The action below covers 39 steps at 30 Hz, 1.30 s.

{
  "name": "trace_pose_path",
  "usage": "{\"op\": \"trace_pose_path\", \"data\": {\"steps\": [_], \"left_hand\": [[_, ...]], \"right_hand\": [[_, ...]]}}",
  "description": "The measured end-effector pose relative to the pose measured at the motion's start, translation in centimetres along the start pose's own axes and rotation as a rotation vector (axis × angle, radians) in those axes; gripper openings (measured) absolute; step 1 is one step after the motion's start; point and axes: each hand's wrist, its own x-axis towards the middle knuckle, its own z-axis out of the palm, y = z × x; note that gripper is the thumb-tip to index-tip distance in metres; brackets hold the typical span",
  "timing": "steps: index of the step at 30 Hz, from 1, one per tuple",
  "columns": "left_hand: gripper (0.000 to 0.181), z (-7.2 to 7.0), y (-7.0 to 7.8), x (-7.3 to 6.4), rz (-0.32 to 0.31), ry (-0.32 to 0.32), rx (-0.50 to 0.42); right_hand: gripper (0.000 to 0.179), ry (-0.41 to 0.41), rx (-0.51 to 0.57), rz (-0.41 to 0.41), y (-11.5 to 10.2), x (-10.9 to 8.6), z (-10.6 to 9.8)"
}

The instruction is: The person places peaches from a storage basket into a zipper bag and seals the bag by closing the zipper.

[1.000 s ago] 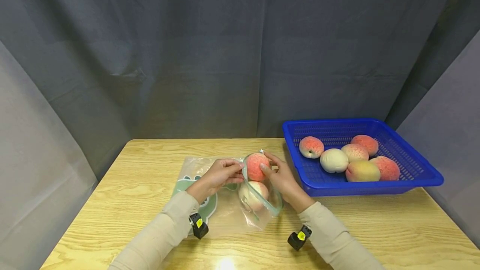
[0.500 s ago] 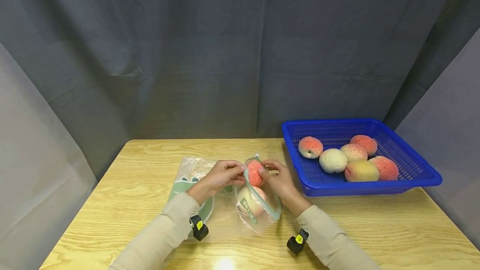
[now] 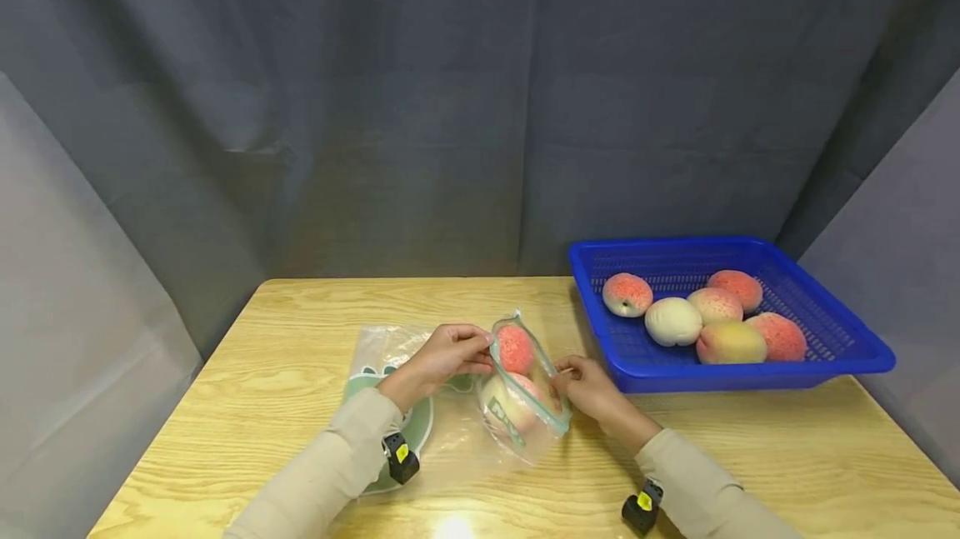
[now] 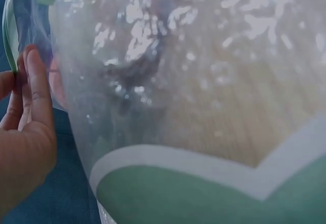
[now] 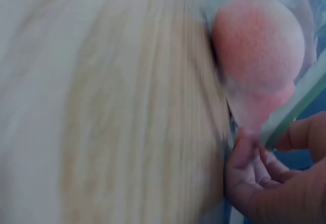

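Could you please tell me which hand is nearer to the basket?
Right. The right hand pinches the bag near the front left corner of the basket, not touching it; the left hand pinches the bag farther left.

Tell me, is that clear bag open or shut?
Open: the clear bag gapes, its green rim spread apart between the left hand and right hand.

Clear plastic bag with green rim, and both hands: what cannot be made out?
Head view: beige fabric left sleeve hides part of the large green print on the bag.
Head view: small green marks, too tiny to read.
Left wrist view: picture edge cuts the left hand.
Right wrist view: picture edge cuts the right hand.
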Motion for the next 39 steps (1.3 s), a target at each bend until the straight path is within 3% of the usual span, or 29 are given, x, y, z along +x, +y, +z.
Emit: {"op": "trace_pose_path", "data": {"steps": [6,10,17,28,39], "left_hand": [[0.017,-0.1,-0.2,0.1,-0.006,0.005,0.008],[0.018,-0.4,-0.3,0.0,-0.01,0.01,0.017],[0.014,-1.3,0.0,-0.7,0.004,0.078,-0.025],[0.01,-2.9,2.3,-2.0,0.064,0.137,-0.055],[0.02,-3.8,4.5,-3.2,0.126,0.142,-0.115]], "right_hand": [[0.013,-0.016,-0.027,-0.032,0.4,-0.2,-0.4],[0.013,-0.015,0.034,-0.027,0.1,-0.2,-0.2],[0.014,-0.024,0.132,-0.038,-1.0,-0.2,0.4],[0.013,-0.002,0.198,-0.027,-3.5,-0.2,1.0],[0.017,-0.034,0.313,-0.036,-5.6,-0.4,0.9]]}}
